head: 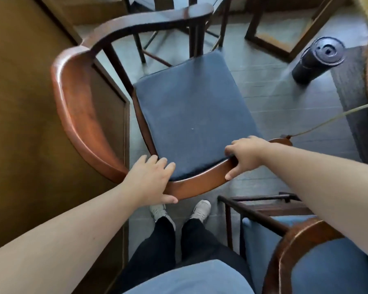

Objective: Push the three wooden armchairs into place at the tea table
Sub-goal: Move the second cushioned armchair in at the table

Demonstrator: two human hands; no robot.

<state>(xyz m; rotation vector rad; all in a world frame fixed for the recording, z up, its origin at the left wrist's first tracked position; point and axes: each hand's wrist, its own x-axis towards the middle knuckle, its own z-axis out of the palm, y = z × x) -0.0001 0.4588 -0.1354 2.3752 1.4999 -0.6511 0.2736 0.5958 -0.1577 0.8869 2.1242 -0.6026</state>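
Note:
A wooden armchair [77, 115] with a curved reddish-brown rail and a dark blue seat cushion [191, 107] stands right in front of me. My left hand [151, 179] lies over the curved rail at its near side, thumb under the rail. My right hand [245, 155] grips the same rail further right, fingers wrapped over the wood. A second armchair [285, 249] with a blue cushion is at the lower right, beside my legs. Legs of dark wooden furniture [202, 35] show at the top, beyond the chair.
A brown cabinet or wall panel [30, 124] runs close along the left of the chair. A black cylindrical bin [314, 60] stands on the grey floor at the right. A thin cord [331, 119] crosses there, beside a dark mat [353, 98].

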